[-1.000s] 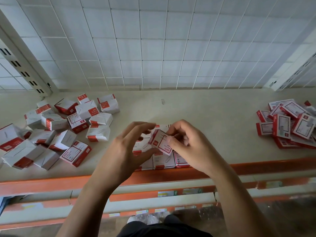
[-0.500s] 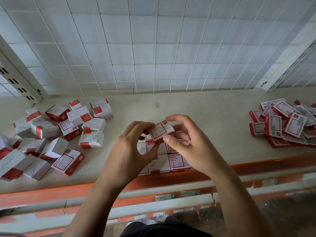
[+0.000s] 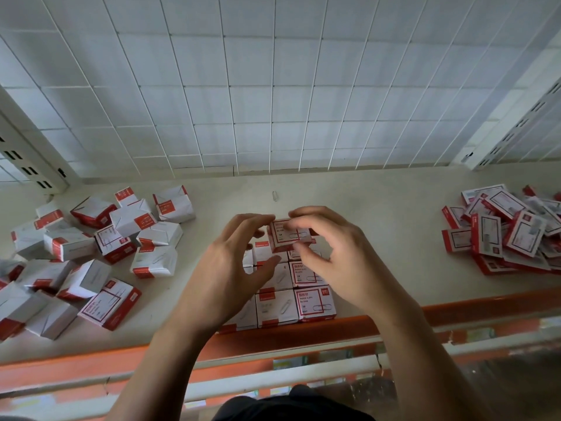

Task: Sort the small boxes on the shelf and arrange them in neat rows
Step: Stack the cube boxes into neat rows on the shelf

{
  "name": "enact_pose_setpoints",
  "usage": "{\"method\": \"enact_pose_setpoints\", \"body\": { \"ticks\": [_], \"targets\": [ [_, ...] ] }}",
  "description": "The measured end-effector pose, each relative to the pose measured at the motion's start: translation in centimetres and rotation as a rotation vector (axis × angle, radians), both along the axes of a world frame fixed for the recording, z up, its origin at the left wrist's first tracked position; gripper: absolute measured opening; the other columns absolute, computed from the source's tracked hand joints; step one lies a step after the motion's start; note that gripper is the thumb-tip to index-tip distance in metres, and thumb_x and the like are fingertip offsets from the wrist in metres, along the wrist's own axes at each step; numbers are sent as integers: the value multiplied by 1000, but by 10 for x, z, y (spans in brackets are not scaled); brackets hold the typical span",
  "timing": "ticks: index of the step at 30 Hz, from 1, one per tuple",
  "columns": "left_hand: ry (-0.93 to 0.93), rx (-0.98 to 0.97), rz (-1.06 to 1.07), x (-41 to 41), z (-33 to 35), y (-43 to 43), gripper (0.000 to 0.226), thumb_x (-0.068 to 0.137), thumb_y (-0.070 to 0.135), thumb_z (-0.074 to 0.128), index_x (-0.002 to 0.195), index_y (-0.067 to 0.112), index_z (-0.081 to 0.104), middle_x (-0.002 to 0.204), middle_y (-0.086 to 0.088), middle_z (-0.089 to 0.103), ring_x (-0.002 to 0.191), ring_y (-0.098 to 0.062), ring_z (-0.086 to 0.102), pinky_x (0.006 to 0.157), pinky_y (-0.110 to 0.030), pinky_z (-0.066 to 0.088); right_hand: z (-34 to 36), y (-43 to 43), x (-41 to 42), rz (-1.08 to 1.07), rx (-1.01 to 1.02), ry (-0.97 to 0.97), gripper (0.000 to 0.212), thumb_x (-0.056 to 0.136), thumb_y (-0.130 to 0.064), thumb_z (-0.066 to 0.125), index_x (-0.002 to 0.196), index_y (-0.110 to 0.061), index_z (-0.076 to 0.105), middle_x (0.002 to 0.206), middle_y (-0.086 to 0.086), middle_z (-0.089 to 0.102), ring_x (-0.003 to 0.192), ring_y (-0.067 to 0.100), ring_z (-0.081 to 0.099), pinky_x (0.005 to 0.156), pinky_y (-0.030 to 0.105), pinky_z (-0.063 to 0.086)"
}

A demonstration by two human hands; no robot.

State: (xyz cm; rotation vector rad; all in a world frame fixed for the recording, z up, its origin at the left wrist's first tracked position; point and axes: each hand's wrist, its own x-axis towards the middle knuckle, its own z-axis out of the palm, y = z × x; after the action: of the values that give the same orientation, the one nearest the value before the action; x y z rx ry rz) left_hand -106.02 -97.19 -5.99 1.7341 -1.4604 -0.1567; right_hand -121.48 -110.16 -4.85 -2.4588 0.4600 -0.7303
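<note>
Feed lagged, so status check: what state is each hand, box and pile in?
held box, pinched over the rows, label up.
right hand, pinches the held box.
left hand, fingers curved at the box's left edge; grip unclear.
arranged rows, packed neatly at the shelf front edge.
left pile, jumbled.
right pile, jumbled.

Paper-clip box (image 3: 288, 238), red-white: pinched by right hand (image 3: 337, 256) above tidy block of boxes (image 3: 314, 302) at shelf (image 3: 379, 238) front; left hand (image 3: 230, 268) cupped beside, contact unclear.
</note>
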Motion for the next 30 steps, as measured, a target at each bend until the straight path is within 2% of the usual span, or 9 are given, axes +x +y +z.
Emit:
{"method": "enact_pose_setpoints", "body": {
  "ticks": [4,8,11,15,18,22,27,30],
  "targets": [
    [-21,26,41,7,-2,-4,49,86,29,67,131,24,52,124,13,52,101,4,55,78,-8,46,-3,-17,7,-45,-40,-2,30,89,-7,68,119,-8,64,120,1,62,112,7,58,98,10,43],
    [-60,39,71,13,-3,-8,44,86,25,69,128,26,55,119,17,50,99,12,52,79,-7,46,-8,-30,15,-95,-52,24,29,88,-5,68,116,-7,66,120,2,64,107,3,56,95,2,38],
    [-77,45,64,16,-4,-11,39,86,23,69,124,25,58,117,19,51,97,10,53,77,-7,46,-11,-35,16,-95,7,64,26,90,-8,66,115,-9,67,121,-1,63,106,-1,54,92,1,39],
    [-132,67,73,21,-7,-13,33,88,24,67,120,24,61,117,14,54,94,3,53,76,-14,50,-13,-39,17,-58,96,183,25,87,-8,68,110,-19,68,116,-11,62,104,6,60,90,20,51],
    [-170,99,85,22,-9,-14,30,89,28,65,118,24,62,118,11,57,96,-3,55,76,-20,52,-10,-39,15,-45,139,227,24,88,-10,67,108,-22,66,113,-14,64,102,7,62,87,25,52],
    [-179,147,70,22,-11,-14,27,88,27,66,115,24,64,119,10,58,98,-3,56,77,-18,51,-8,-41,15,-36,147,305,22,91,-14,64,109,-27,64,108,-15,65,81,14,67,71,35,55],
    [-207,186,45,20,-13,-14,25,90,30,63,114,22,66,120,9,61,108,-8,57,90,-23,47,-8,-43,16,-38,133,349,21,94,-9,56,102,-27,65,111,-10,67,72,14,67,62,32,55],
    [-215,205,29,18,-13,-14,31,92,39,55,117,23,66,123,10,62,114,-9,55,96,-29,46,-10,-40,13,-32,152,317,19,96,-12,55,104,-26,65,123,-11,64,88,22,69,71,34,59]
  ]
}}
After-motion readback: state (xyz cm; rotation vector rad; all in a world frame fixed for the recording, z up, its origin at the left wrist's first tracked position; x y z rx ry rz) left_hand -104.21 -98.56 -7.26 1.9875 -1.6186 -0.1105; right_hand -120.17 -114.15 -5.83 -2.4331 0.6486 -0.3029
